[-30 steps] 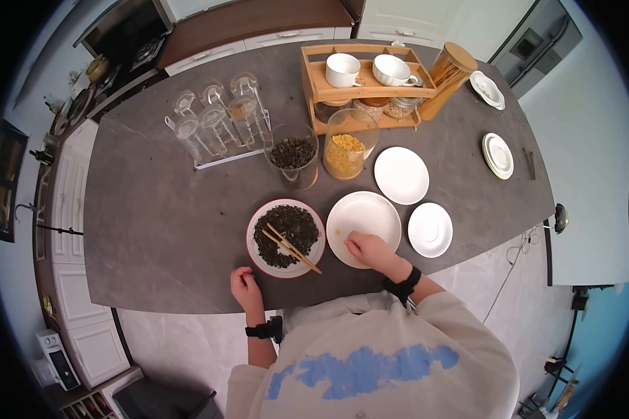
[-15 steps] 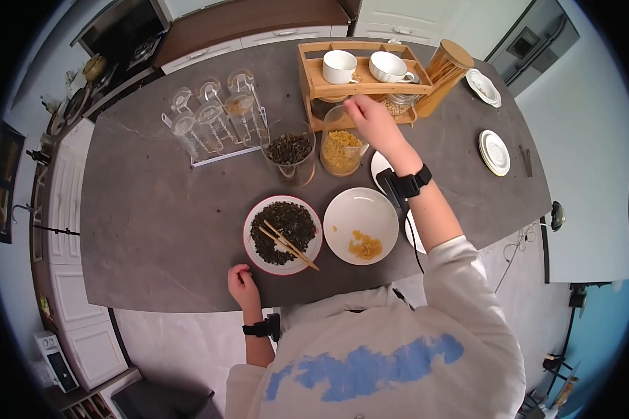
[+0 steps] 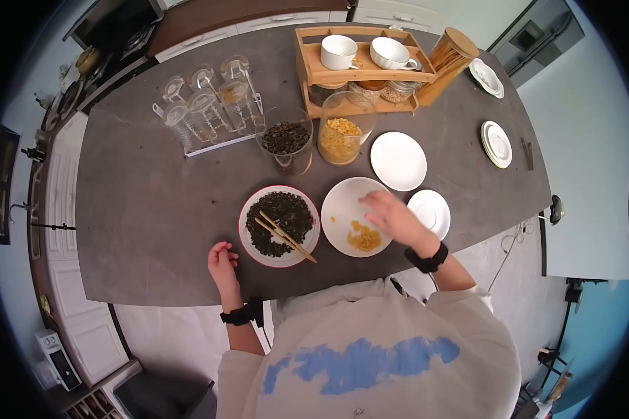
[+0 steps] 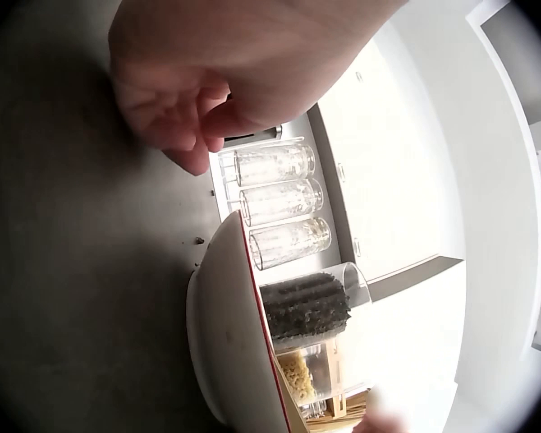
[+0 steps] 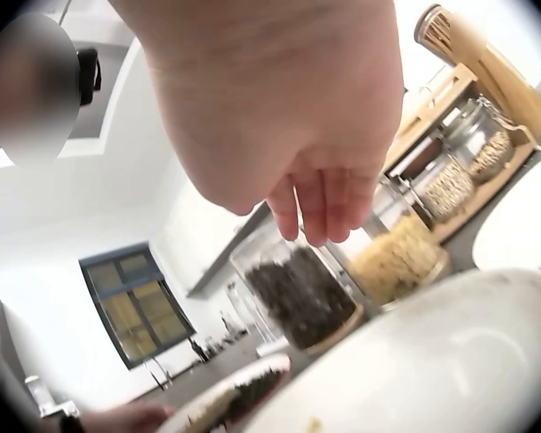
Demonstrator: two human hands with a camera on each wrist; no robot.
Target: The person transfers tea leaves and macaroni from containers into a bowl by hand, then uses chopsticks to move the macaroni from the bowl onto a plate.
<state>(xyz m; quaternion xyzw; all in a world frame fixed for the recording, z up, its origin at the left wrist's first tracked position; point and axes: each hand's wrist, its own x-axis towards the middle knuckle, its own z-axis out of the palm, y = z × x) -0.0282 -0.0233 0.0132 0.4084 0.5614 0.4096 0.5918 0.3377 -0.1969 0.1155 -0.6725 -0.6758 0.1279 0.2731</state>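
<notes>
In the head view the right hand (image 3: 393,216) hovers over the right side of a white bowl (image 3: 341,193), fingers extended and holding nothing visible. Yellow pieces (image 3: 363,238) lie in that bowl. To its left a red-rimmed plate (image 3: 245,241) bears dark dried leaves (image 3: 272,209) and a pair of wooden sticks (image 3: 287,238). The left hand (image 3: 223,264) rests by the table's front edge, left of that plate, its fingers loosely curled round nothing. Behind stand a glass jar of dark leaves (image 3: 286,139) and a glass jar of yellow pieces (image 3: 340,139).
A rack of glasses (image 3: 206,115) stands at the back left. A wooden shelf (image 3: 370,75) with white cups and jars is at the back, beside a tall container (image 3: 449,66). Two white plates, one large (image 3: 398,162) and one small (image 3: 430,213), lie right of the bowl; more dishes (image 3: 496,144) sit farther right.
The right hand went from the bowl up to the jar of yellow pieces, then came back over the bowl with its fingers spread. The left hand shifted slightly left.
</notes>
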